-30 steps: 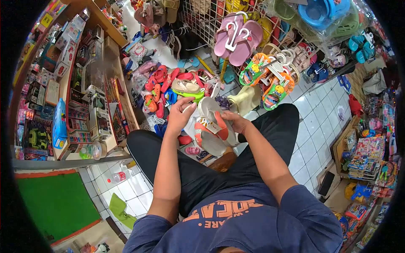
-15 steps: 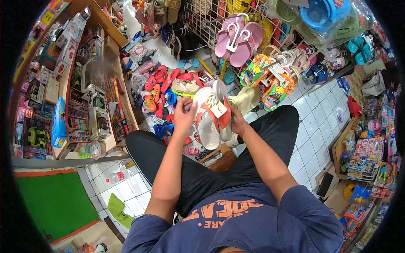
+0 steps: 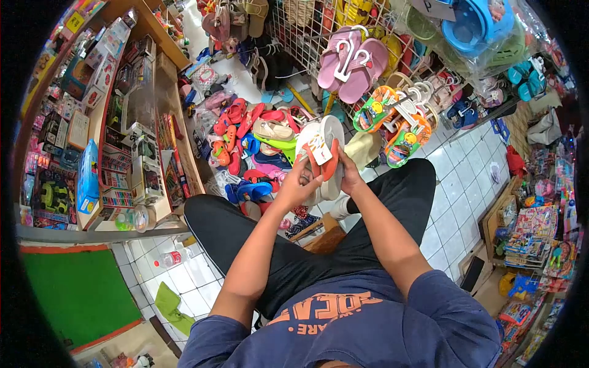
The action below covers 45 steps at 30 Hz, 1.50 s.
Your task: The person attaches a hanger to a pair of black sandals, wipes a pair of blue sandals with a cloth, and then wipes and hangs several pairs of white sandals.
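Between my knees I hold up a pair of white sandals (image 3: 311, 136) with orange straps and a white tag across them. My left hand (image 3: 299, 186) is closed on the near left side, its thumb and fingers at the orange strap. Around the right edge of the pair, my right hand (image 3: 350, 176) is closed, its fingertips partly hidden behind the soles. Just beyond lies a heap of colourful children's clogs and sandals (image 3: 236, 126), with a beige sandal (image 3: 274, 130) near the top. A cream-coloured shoe or boot (image 3: 363, 147) is right of my right hand.
Pink sandals (image 3: 353, 64) and green-orange sandals (image 3: 405, 140) hang from a wire rack (image 3: 300, 27) ahead. Shelves of boxed toys (image 3: 144, 153) stand at left. A plastic bottle (image 3: 172, 259) and a green cloth (image 3: 172, 306) lie on the tiled floor. More packaged goods (image 3: 531, 227) line the right.
My left hand has moved from the upper left of the sandals down and right onto their near side. The sandals have turned and shifted slightly right; my right hand still holds them.
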### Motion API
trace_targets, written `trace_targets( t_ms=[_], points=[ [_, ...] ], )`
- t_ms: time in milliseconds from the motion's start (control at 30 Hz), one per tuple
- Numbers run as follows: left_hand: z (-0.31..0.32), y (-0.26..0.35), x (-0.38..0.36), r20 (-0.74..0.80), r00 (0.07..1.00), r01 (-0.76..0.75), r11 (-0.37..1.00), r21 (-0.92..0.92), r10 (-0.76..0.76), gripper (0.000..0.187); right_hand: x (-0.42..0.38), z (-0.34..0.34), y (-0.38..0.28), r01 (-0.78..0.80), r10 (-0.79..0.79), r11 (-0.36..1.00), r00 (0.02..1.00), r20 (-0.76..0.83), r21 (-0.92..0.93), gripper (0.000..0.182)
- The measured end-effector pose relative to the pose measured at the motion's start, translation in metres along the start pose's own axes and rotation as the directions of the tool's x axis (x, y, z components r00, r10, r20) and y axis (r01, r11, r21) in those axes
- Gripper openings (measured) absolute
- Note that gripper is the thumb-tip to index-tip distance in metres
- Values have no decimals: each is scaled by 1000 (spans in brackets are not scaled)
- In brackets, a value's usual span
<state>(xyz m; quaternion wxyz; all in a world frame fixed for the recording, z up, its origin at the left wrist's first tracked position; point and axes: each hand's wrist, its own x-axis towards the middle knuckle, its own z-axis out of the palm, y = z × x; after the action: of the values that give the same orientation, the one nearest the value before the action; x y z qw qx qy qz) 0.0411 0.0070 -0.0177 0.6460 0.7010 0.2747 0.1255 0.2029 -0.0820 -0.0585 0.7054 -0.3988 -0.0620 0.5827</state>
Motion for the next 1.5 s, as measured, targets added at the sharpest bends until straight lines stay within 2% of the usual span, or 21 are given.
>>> trace_targets(
  t_ms=[33,67,133,233,267,333,367,467,533,567,633,767,867,933,1133,1267,1333,1367,1400,1467,1500],
  points=[
    [0,-6,4,28,999,29,996,-81,-27,63,1,-1,0,4,-4,1000,1000,16,-26,70],
    [-1,-12,7,28,999,27,996,-80,-25,63,2,-1,0,5,-5,1000,1000,17,-27,70],
    [-2,-18,12,18,998,60,963,-263,-57,63,1,-3,0,-25,24,999,999,-24,-27,67],
    [1,-10,10,33,998,56,905,-422,-47,62,6,-7,2,-5,5,998,1000,2,-58,64],
    [3,-10,11,31,999,54,905,-421,-45,62,8,-9,2,-4,4,998,1000,5,-59,64],
    [8,-11,12,-73,995,-100,878,-468,74,66,10,-11,3,30,-30,998,1000,-4,-50,60],
    [11,-12,13,-74,994,-101,878,-467,75,66,11,-11,4,30,-30,998,1000,-3,-50,60],
    [15,-17,15,-137,979,-197,884,-424,152,60,10,-9,6,89,-94,993,993,-77,-73,54],
    [14,-29,20,-228,956,-241,937,-253,184,51,6,-3,8,249,-263,963,951,-163,-101,48],
    [14,-35,21,-290,926,-270,961,-59,242,44,7,-2,8,251,-265,963,950,-164,-101,48],
    [14,-33,20,-306,924,-247,969,-24,228,44,9,-2,9,373,-417,900,886,-201,-226,44],
    [16,-26,17,-399,886,-195,971,136,234,41,5,6,7,432,-480,865,861,-170,-257,42],
    [17,-32,20,-435,864,-148,954,260,253,37,2,15,7,457,-554,803,809,-196,-382,43],
    [17,-27,17,-436,866,-135,955,264,243,35,0,19,7,477,-602,769,763,-233,-425,44],
    [18,-20,17,-454,855,-134,954,270,249,31,6,13,13,453,-597,764,767,-236,-459,40],
    [18,-20,19,-526,805,-120,943,312,276,28,12,10,15,412,-569,770,790,-229,-488,41],
    [17,-15,15,-477,803,-139,890,434,358,27,7,12,15,242,-429,828,854,-294,-505,44],
    [17,-20,15,-454,819,-140,891,432,350,26,7,14,15,232,-412,834,865,-286,-501,48],
    [18,-19,14,-452,820,-142,890,434,351,26,9,12,18,233,-414,834,864,-287,-500,48],
    [19,-18,11,-345,861,-189,865,465,373,26,12,8,25,218,-528,691,803,-276,-689,48],
    [19,-18,12,-327,848,-231,846,481,418,28,13,7,27,214,-525,693,804,-278,-688,48]
  ],
)
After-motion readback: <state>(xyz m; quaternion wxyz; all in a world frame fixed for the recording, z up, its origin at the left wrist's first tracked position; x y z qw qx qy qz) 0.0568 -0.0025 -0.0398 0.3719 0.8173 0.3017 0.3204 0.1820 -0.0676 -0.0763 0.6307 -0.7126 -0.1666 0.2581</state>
